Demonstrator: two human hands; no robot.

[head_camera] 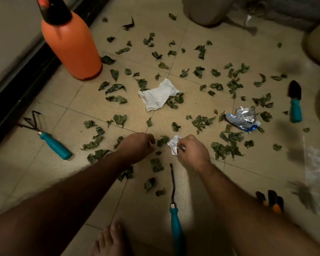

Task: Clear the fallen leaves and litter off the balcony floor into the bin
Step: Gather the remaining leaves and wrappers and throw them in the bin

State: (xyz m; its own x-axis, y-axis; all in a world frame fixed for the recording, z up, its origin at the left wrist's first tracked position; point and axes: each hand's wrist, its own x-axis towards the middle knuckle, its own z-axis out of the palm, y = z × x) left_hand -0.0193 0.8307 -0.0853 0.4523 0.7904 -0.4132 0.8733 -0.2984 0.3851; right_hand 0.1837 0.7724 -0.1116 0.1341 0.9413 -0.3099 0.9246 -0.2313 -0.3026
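Several dry green leaves (120,120) lie scattered over the beige tiled floor (192,182). Among them are a crumpled white paper (158,95) in the middle and a silver-blue foil wrapper (243,119) to the right. My right hand (192,150) pinches a small white paper scrap (174,144) just above the floor. My left hand (137,145) hovers beside it with its fingers curled under, next to a leaf (163,140). What the left fingers hold is hidden.
An orange spray bottle (70,43) stands at the back left by a black door track (17,85). Teal-handled tools lie around: a hand rake (54,145), a weeder (175,218), a trowel (296,106). Shears (272,202) lie right; beige pots (207,10) stand behind. My bare foot (109,239) is at the bottom.
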